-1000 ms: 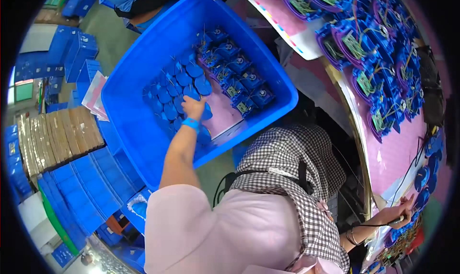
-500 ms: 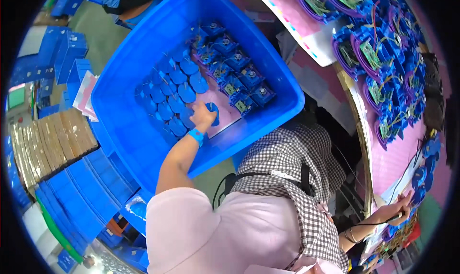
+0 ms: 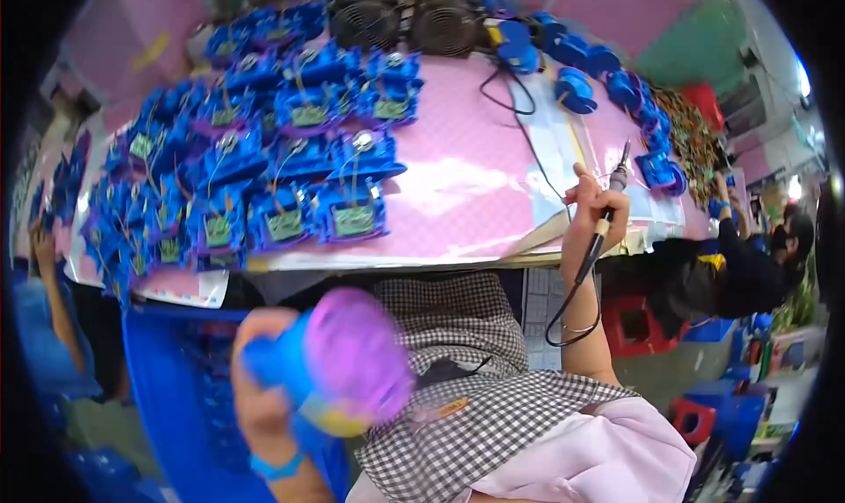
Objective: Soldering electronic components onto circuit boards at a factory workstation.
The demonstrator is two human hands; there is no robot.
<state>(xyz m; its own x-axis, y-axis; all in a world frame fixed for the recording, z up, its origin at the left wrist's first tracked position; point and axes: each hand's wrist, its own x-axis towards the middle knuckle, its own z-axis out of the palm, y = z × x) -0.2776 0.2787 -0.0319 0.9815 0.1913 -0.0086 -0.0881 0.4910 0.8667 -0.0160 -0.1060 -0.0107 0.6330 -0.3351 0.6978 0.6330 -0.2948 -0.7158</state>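
Note:
My left hand (image 3: 264,389), with a blue wristband, is wrapped around a blue and purple round plastic part (image 3: 356,358). Motion blurs the part, so its details cannot be made out. It is in front of my checked apron, below the table's near edge. Over the table's edge, my right hand (image 3: 594,221) grips a soldering iron (image 3: 619,179), tip pointing up and away. Its black cord loops beside my wrist. Left of centre on the pink table (image 3: 466,177) stand rows of blue housings (image 3: 352,212) with green circuit boards, purple rims and thin wires.
The deep blue tub (image 3: 145,371) stands at my left, below the table. Two black fans (image 3: 444,26) sit along the back. Round blue parts (image 3: 575,91) and a heap of wires (image 3: 695,142) lie at right. A red stool (image 3: 634,327) and co-workers are on both sides.
My view has swung from the tub to the table. My left hand has left the tub's round blue pieces and come up with a blue and purple part. My right hand still holds the iron.

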